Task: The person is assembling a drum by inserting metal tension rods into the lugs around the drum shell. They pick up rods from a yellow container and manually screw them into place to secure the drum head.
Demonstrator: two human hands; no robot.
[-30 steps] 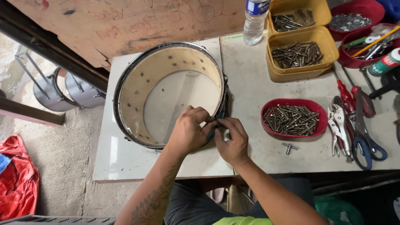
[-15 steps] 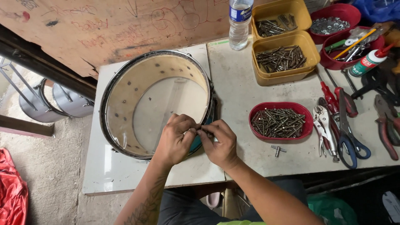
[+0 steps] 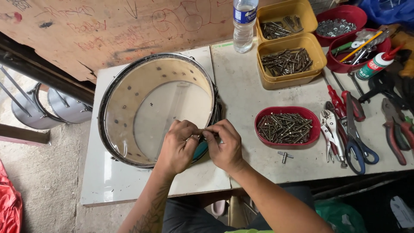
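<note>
Workbench carries a drum shell lying flat. Left hand and right hand pinch a small fitting (largely hidden) at its near rim; seating it squarely appears next.

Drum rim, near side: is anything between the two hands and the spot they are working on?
Nothing visible does. The left hand and right hand already meet fingertip to fingertip on the near rim of the drum. The red tub of screws and the small metal key lie off to the right on the table, apart from the hands.
</note>
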